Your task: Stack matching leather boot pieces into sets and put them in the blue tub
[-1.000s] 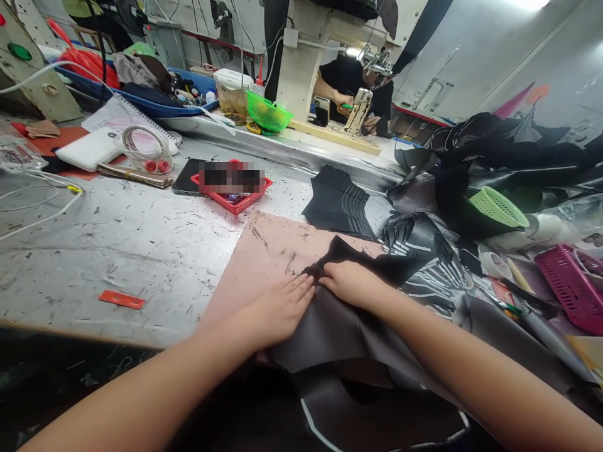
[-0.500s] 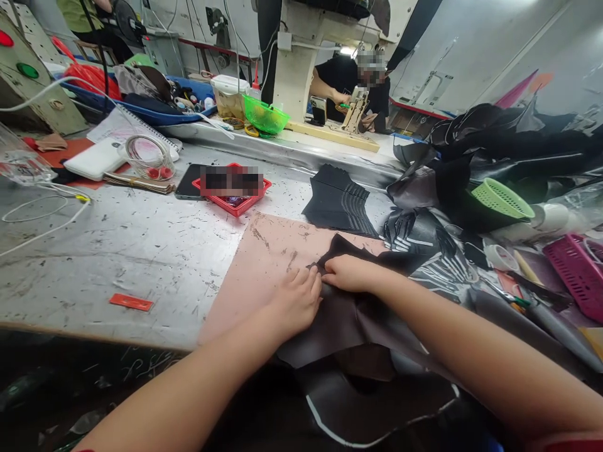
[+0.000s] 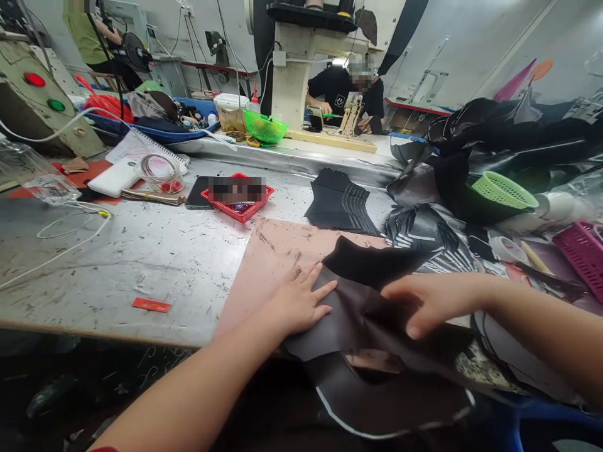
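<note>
A dark brown leather piece [image 3: 339, 326], with a black panel [image 3: 367, 260] at its far edge, lies partly on a pink mat [image 3: 277, 242] and hangs over the table's front edge. My left hand [image 3: 301, 298] rests on the leather's left side, its fingers spread flat. Over the right part of the leather is my right hand [image 3: 424, 298], thumb and fingers apart, with nothing visible between them; some fingertips are hidden. Nearest me, a curved dark piece with a white edge line [image 3: 367, 433] droops below the tabletop.
A stack of black pieces [image 3: 339, 201] sits beyond the mat. Left of it are a red basket [image 3: 240, 210] and a phone [image 3: 198, 191]. Black leather pieces [image 3: 414, 229] crowd the right side. A sewing machine [image 3: 289, 81] stands behind, with a co-worker [image 3: 342, 94] beyond it.
My hands were close together at the leather's far edge. My right hand has moved right and toward me, its thumb now apart. My left hand's fingers have spread flat.
</note>
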The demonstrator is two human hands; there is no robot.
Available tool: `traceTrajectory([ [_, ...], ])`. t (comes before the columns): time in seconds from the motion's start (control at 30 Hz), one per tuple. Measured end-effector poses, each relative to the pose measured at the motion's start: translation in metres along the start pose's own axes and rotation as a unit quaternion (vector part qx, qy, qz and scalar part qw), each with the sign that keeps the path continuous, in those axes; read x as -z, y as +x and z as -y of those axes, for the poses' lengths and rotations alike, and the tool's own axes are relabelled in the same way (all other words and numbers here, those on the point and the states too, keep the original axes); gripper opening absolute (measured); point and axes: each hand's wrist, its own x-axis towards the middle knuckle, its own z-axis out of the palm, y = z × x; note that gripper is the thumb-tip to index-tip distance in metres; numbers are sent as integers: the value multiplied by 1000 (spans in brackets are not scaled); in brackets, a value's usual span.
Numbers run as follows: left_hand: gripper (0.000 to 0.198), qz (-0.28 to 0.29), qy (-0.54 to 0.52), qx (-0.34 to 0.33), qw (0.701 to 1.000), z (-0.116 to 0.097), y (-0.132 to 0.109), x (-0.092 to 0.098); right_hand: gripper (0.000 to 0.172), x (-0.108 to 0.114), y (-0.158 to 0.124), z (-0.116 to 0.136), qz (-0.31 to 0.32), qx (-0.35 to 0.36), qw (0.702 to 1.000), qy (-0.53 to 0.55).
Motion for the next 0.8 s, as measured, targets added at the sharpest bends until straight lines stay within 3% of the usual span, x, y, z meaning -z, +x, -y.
traceTrajectory([
  [0.1,52,2,4,17,1000,-12,0,-3,20,-9,-17,-33,7,-60,996,70],
  [0.17,53,6,7,29,1000,-20,0,-6,16,-17,-26,-54,-48,-79,980,176],
  [0.23,58,11,8,40,999,-26,-1,-8,31,-29,-34,-69,-94,-43,935,338],
  [0.3,67,16,11,44,999,-28,-1,-9,51,-45,-39,-78,-99,-8,875,473],
  [0.37,73,20,17,43,999,-24,2,-8,60,-62,-37,-81,-84,-11,843,530],
  [0.5,70,29,39,21,999,6,23,1,58,-85,-15,-72,-140,-12,834,534],
  [0.6,64,35,63,4,997,47,49,27,55,-90,13,-54,-193,17,800,567],
  [0.67,64,11,93,43,995,70,66,59,49,-92,31,-38,-207,18,757,620],
  [0.73,63,-41,125,103,986,73,78,96,47,-96,48,-23,-228,35,714,661],
  [0.8,60,-97,148,137,975,48,78,129,44,-99,59,-13,-254,69,686,678],
])
